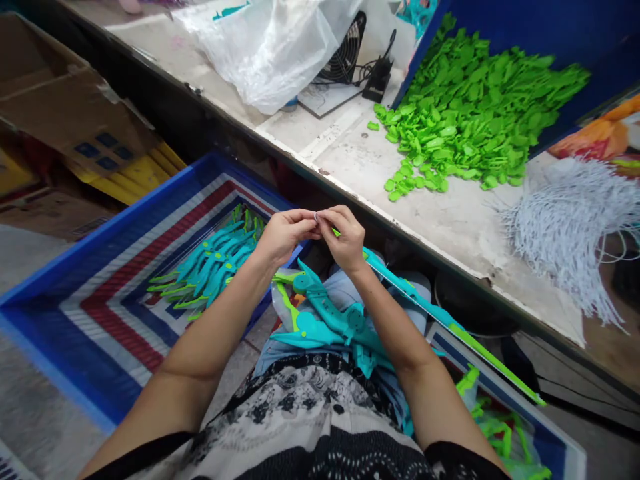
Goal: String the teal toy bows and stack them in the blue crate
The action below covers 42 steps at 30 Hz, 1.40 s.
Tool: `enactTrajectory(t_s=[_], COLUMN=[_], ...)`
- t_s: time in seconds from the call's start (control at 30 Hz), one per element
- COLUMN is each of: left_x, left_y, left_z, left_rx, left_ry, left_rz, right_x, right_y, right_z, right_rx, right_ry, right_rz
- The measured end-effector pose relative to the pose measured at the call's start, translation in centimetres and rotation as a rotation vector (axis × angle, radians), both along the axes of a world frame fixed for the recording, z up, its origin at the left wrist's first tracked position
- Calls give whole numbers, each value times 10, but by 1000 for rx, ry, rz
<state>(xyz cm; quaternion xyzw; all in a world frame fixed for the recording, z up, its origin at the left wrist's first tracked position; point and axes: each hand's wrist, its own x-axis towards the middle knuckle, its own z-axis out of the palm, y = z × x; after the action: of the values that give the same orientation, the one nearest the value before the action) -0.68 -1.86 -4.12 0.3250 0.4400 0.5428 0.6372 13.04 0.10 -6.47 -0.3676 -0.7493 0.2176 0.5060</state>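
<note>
In front of me my left hand (pixel 289 233) and my right hand (pixel 344 233) meet with their fingertips pinched together. Between them shows a small bit of white string (pixel 316 216); the rest of it is hidden by the fingers. A long teal and green plastic piece (pixel 425 300) runs from beneath my right hand down to the right. Whether my right hand also grips it, I cannot tell. Several teal and green plastic pieces (pixel 325 317) lie across my lap, below both hands.
A blue crate (pixel 30 300) at left holds teal and green pieces (pixel 215 257). On the worktable (pixel 345 160) are loose green parts (pixel 465 113), a white string bundle (pixel 575 220), a fan (pixel 345 47) and a plastic bag (pixel 270 53). Another crate (pixel 565 447) stands lower right.
</note>
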Motion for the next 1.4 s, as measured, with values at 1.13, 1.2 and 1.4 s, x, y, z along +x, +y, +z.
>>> enactTrajectory(t_s=[1.13, 1.2, 1.4], left_x=[29, 51, 119], left_y=[-17, -29, -42], left_z=[-9, -13, -30], left_rx=[340, 594, 1123], left_ry=[443, 649, 1172], left_rz=[163, -55, -453], right_x=[207, 210, 187], right_y=[-82, -77, -51], right_z=[-42, -32, 37], right_rx=[-588, -653, -513], right_ry=[-1095, -1109, -1135], right_rz=[-257, -219, 37])
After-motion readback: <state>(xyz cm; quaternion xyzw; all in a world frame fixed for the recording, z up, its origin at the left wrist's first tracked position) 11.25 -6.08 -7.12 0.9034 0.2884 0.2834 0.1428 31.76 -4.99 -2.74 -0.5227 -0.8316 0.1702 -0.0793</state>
